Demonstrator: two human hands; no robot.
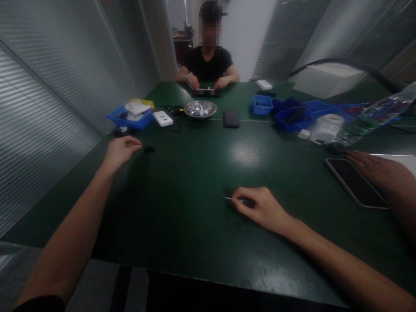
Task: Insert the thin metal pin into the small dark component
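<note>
My left hand (121, 151) is over the left side of the green table (182, 195), thumb and fingers pinched together. Just right of its fingertips shows a small black oval piece (148, 149); whether the fingers hold anything is too small to tell. Nearer to me, right of centre, my right hand (261, 207) is closed in a pinch low over the table. From its fingertips a thin, pale metal tip (226, 198) points left. The rest of that slim tool is hidden by the fingers.
Across the table sits a person (209, 65) handling a dark flat object. A metal bowl (200, 109) holds small parts. Blue bins (262, 105) and a clear bottle (373, 115) stand right, near a phone (357, 184) and another person's hand (373, 167). A filled blue basket (138, 123) is left.
</note>
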